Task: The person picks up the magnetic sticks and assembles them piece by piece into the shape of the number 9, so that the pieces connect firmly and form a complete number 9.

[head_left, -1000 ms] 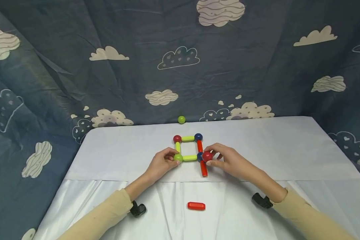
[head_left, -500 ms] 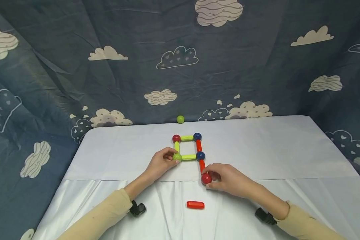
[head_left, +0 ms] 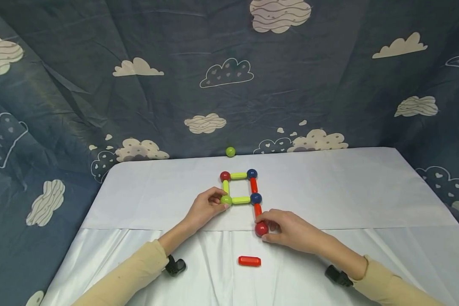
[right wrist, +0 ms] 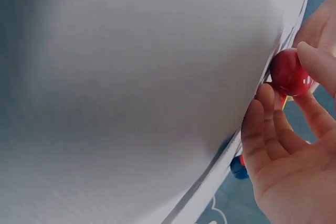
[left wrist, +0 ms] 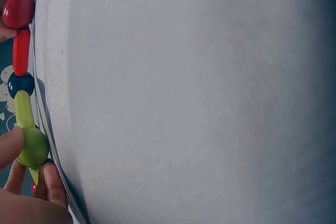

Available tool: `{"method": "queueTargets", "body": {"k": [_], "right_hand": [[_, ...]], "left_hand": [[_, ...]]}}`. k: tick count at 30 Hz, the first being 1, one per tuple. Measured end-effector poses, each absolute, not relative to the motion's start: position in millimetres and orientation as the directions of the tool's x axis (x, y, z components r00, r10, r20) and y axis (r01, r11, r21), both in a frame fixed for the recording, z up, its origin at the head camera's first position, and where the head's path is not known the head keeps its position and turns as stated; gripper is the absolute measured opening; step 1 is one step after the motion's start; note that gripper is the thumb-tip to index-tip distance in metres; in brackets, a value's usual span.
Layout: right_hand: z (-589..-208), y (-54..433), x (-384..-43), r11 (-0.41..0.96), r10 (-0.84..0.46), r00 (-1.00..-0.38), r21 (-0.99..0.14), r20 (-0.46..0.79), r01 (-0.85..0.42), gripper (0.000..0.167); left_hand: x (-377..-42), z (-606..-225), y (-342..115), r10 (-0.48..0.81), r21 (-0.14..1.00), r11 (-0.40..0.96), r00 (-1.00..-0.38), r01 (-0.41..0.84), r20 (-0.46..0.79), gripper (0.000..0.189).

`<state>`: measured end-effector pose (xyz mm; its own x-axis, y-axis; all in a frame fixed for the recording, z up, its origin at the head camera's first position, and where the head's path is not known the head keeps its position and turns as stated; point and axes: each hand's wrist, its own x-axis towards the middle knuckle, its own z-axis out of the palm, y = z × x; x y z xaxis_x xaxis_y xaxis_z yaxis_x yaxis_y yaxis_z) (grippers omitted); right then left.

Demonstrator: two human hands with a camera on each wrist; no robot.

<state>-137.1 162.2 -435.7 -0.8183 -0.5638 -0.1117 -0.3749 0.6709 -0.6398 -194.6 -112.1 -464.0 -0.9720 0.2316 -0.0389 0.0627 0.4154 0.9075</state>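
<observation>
A square of magnetic sticks and balls lies on the white cloth, with a red ball point(head_left: 225, 176), two blue balls point(head_left: 256, 198) and a green ball point(head_left: 226, 200) at its corners. My left hand point(head_left: 206, 207) pinches the green ball between thumb and fingers. From the near blue corner a red stick point(head_left: 258, 209) runs toward me. At its near end is a larger-looking red ball point(right wrist: 292, 72), which my right hand point(head_left: 290, 229) pinches between thumb and forefinger. Yellow-green sticks point(head_left: 241, 200) form three sides of the square; another red stick point(head_left: 254, 185) forms the right side.
A loose red stick point(head_left: 249, 261) lies on the near part of the white cloth point(head_left: 137, 255). Another green ball point(head_left: 230, 151) sits at the table's far edge, against the dark cloud-patterned curtain point(head_left: 168, 97).
My right hand has carried the red ball from beside the near blue corner toward me, to the free end of the red stick. My left hand stays on the green ball.
</observation>
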Motion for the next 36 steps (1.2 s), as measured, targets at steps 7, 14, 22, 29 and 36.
{"method": "queueTargets", "body": {"k": [7,14,22,29,36], "right_hand": [[-437,163,-137,0.665,-0.561,-0.819,-0.654,-0.120,-0.360,0.043],[-435,163,-137,0.681,-0.561,-0.819,-0.630,-0.120,-0.374,0.044],[-431,162,-136,0.684,-0.556,-0.821,-0.632,-0.129,-0.364,0.042],[-432,159,-142,0.679,-0.391,-0.916,-0.701,-0.091,-0.220,0.023],[-433,149,-157,0.673,-0.254,-0.948,-0.739,-0.194,-0.029,0.019]], "left_hand": [[-194,-462,-112,0.230,0.907,0.417,-0.972,0.059,-0.043,0.028],[-194,-463,-111,0.232,0.908,0.414,-0.972,0.055,-0.047,0.027],[-194,-464,-112,0.233,0.912,0.406,-0.972,0.061,-0.039,0.027],[-194,-465,-112,0.239,0.910,0.408,-0.971,0.069,-0.033,0.027],[-193,-463,-112,0.236,0.910,0.409,-0.971,0.068,-0.034,0.027]]}}
